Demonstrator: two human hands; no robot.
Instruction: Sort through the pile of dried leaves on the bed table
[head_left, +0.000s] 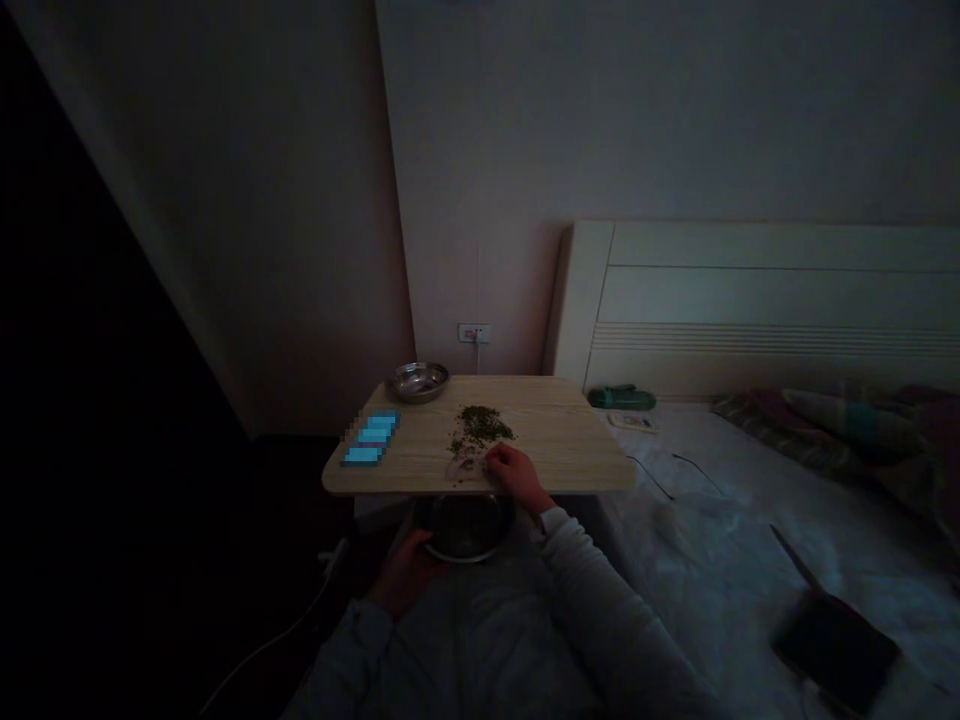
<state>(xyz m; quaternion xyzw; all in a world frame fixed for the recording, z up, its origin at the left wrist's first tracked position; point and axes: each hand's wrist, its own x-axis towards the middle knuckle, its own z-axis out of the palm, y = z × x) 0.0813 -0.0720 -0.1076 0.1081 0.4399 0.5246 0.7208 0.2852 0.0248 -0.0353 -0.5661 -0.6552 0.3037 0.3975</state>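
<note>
Presently | left hand (409,574) — gripping lower bowl (474,558) | right hand (513,473) — curled beside green bits (484,425), contents unclear

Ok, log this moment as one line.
left hand: holds lower bowl; right hand: at tabletop, near green bits; metal bowl: tabletop's far left corner

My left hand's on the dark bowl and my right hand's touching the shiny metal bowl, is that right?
No: the head view shows your right hand beside the green bits on the table, away from the shiny metal bowl. Your left hand is on the dark bowl.
</note>
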